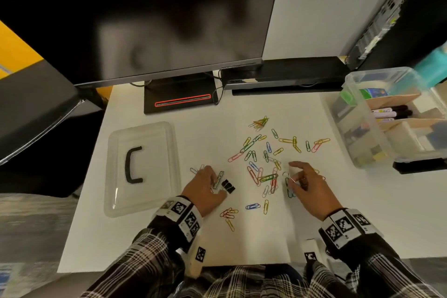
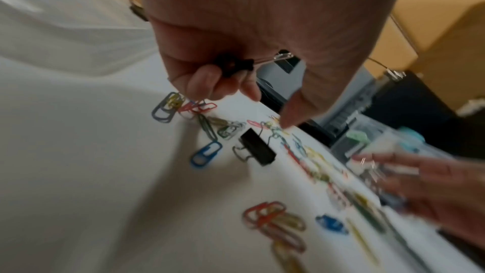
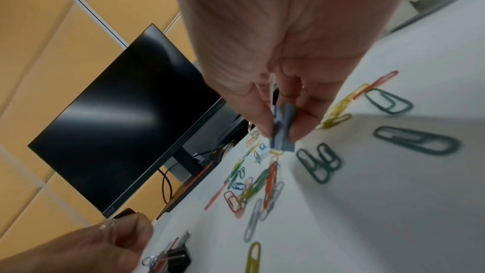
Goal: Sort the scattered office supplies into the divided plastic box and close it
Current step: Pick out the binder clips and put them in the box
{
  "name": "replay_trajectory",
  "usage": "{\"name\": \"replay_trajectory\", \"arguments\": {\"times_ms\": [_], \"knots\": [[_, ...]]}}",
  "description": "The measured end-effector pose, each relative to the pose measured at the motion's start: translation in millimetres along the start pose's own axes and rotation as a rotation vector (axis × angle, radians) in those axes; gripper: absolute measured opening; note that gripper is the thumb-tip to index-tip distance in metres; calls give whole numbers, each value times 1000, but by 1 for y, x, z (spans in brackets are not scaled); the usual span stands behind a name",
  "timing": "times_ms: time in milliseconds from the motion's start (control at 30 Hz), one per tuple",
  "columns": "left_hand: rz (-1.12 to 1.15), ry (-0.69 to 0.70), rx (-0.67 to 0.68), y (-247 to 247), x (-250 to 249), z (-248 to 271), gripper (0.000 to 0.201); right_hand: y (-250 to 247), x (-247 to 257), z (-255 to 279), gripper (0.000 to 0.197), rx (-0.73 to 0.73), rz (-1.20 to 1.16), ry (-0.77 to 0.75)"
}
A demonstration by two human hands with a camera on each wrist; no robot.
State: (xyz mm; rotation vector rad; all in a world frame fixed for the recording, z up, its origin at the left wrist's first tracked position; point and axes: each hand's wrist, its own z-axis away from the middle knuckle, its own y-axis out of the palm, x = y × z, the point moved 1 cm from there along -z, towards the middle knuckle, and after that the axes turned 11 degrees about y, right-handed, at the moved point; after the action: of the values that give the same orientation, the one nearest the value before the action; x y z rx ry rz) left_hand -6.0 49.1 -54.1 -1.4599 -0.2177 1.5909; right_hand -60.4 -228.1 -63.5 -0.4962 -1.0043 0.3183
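Several coloured paper clips (image 1: 266, 159) lie scattered over the white desk (image 1: 169, 237). My left hand (image 1: 216, 186) hovers low at the left of the scatter, and in the left wrist view its curled fingers (image 2: 202, 84) grip a black binder clip (image 2: 233, 65). Another black binder clip (image 1: 228, 186) lies on the desk just right of that hand. My right hand (image 1: 294, 175) pinches a small grey binder clip (image 3: 282, 132) between thumb and fingers, just above the paper clips. The divided clear box (image 1: 362, 147) stands open at the right edge, its lid (image 1: 142, 167) flat at the left.
A dark monitor (image 1: 157, 19) on its stand (image 1: 179, 99) fills the back of the desk. A black bar (image 1: 285, 77) sits behind the scatter. The box holds markers (image 1: 391, 112) and small items between its dividers. The desk's front edge is close to my body.
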Motion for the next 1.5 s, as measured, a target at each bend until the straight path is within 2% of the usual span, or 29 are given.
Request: {"name": "replay_trajectory", "arguments": {"times_ms": [133, 267, 400, 467, 533, 600, 667, 767, 833, 967, 1033, 1100, 1200, 1367, 1500], "knots": [[-230, 7, 135, 4, -3, -7, 52, -11, 15, -1, 29, -90, 98, -94], [-306, 57, 108, 6, -7, -15, 52, -55, 38, -2, 18, -415, 153, -327], [-375, 85, 121, 9, -12, -22, 47, -120, 44, -3, 15, -738, 126, -247], [-387, 54, 143, 9, -14, -25, 46, -147, 36, -4, 15, -912, 133, -225], [-364, 20, 149, 9, -15, -26, 44, -165, 23, -9, 18, -996, 134, -177], [-337, -16, 150, 8, -16, -28, 43, -172, 9, -18, 23, -962, 153, -81], [-304, -58, 159, 7, -17, -30, 41, -170, 1, -26, 30, -827, 208, 23], [-290, -82, 170, 5, -17, -32, 38, -162, 3, -26, 35, -630, 320, 46], [-275, -81, 165, 4, -17, -32, 37, -163, 4, -23, 40, -649, 309, 39], [-158, -31, 90, 0, -28, -32, 38, -179, -9, -17, 41, -829, 223, -10], [-110, 40, 26, -2, -41, -35, 37, -190, -21, -16, 39, -906, 284, -37], [-87, 116, -13, -3, -63, -41, 37, -201, -37, -18, 41, -938, 363, 13], [-55, 222, -4, 4, -114, -58, 38, -206, -61, -21, 55, -872, 346, 147], [-107, 484, 31, 39, -217, -98, 38, -197, -79, -26, 67, -833, 262, 88], [-182, 585, 76, 79, -291, -136, 39, -195, -80, -27, 69, -837, 213, 66]]}}
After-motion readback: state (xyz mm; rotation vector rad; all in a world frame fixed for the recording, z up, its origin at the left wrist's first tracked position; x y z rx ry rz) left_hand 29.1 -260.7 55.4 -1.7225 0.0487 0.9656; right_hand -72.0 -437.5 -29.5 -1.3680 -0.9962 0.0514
